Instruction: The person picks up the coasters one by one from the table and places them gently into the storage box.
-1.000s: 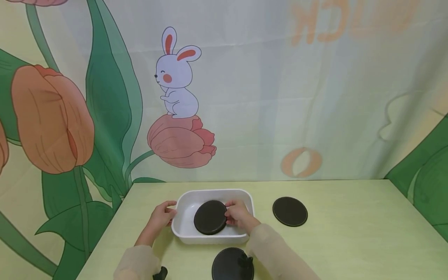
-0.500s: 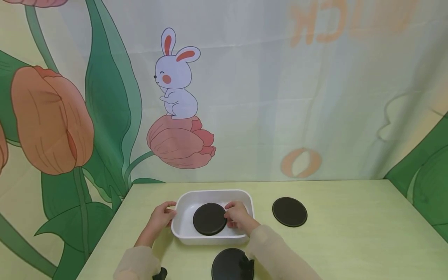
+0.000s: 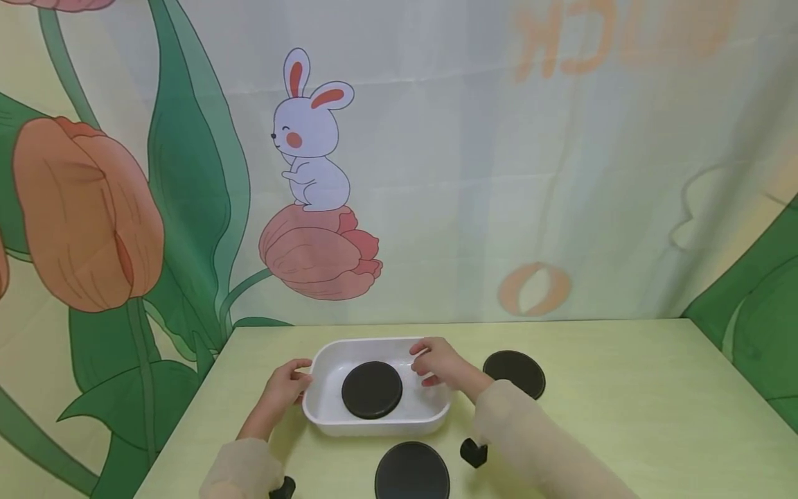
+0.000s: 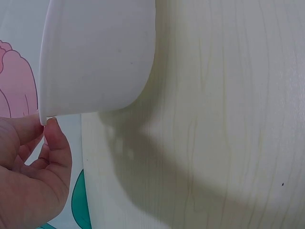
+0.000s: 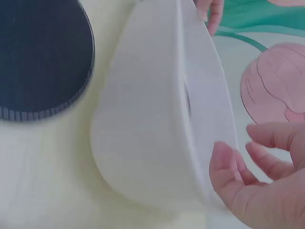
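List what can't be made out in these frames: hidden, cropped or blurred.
- Head view: the right forearm covers the near edge of the far-right black disc.
- Head view: the frame's bottom edge crops the front black disc.
- Left wrist view: the white tray wall hides its inside; the left hand is cropped.
- Right wrist view: motion blur; the right hand is cropped.
- Head view: the small dark object is too small to identify.
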### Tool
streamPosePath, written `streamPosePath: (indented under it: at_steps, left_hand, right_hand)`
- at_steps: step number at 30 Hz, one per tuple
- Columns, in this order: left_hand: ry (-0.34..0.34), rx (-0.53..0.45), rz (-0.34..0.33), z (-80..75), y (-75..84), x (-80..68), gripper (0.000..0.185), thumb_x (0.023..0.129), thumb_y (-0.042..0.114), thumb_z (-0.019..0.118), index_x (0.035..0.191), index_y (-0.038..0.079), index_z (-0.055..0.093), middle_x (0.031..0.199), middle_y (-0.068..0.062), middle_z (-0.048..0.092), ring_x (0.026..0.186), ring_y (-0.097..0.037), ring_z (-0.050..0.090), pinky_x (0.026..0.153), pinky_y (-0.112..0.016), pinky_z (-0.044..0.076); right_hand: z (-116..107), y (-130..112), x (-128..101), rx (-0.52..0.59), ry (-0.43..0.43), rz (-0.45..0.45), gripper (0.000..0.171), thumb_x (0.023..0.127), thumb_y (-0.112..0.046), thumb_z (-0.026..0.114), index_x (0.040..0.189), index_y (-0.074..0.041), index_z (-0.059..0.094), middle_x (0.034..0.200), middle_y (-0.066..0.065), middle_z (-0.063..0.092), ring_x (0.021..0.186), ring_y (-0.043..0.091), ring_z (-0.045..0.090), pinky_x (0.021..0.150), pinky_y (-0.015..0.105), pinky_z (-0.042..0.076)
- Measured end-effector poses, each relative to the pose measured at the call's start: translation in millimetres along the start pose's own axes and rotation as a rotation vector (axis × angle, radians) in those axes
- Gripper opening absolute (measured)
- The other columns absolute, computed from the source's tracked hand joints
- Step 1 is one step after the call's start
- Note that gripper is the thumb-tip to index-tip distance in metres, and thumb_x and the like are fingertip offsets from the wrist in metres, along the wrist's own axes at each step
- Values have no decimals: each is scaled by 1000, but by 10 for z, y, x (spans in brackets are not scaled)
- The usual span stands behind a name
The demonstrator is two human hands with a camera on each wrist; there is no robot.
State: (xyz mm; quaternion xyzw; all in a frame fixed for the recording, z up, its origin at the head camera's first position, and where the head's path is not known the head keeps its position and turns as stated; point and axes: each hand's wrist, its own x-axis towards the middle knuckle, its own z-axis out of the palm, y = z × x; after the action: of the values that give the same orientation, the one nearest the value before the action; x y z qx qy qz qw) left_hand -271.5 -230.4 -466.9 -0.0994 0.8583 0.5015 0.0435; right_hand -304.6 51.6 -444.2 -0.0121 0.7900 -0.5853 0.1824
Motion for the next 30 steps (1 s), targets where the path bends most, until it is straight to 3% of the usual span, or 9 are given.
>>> streamPosePath:
  at_steps: [11, 15, 20, 30]
  left_hand:
    - [3, 1, -4, 9, -4, 15, 34, 89, 4, 48, 122, 1, 45, 96, -18, 55, 74, -17, 55, 59, -26, 49]
    - [7, 1, -14, 17, 3, 19, 34, 89, 4, 48, 123, 2, 46, 97, -17, 55, 75, -18, 54, 59, -25, 49]
    - [2, 6, -12, 13, 9, 16, 34, 89, 4, 48, 123, 2, 45, 98, -19, 54, 76, -19, 54, 59, -26, 49]
    - [6, 18, -29, 22, 18, 21, 35, 89, 5, 49, 123, 3, 45, 99, -18, 54, 78, -19, 54, 60, -25, 49]
  right_hand:
    - [-600, -21, -32, -32, -87, -40, 31, 81, -7, 57, 110, 0, 50, 85, 8, 56, 67, 16, 53, 56, 26, 48]
    - [-825, 31, -60, -35, -53, -37, 32, 81, -8, 56, 111, 0, 49, 85, 8, 56, 69, 17, 52, 58, 27, 48]
    - [-1028, 148, -42, -49, 26, 38, 34, 82, -7, 55, 115, -1, 47, 86, 7, 55, 74, 20, 52, 63, 30, 49]
    - [-1402, 466, -36, -70, 55, 63, 44, 82, -10, 55, 121, 2, 40, 90, 6, 55, 74, 18, 52, 62, 28, 48]
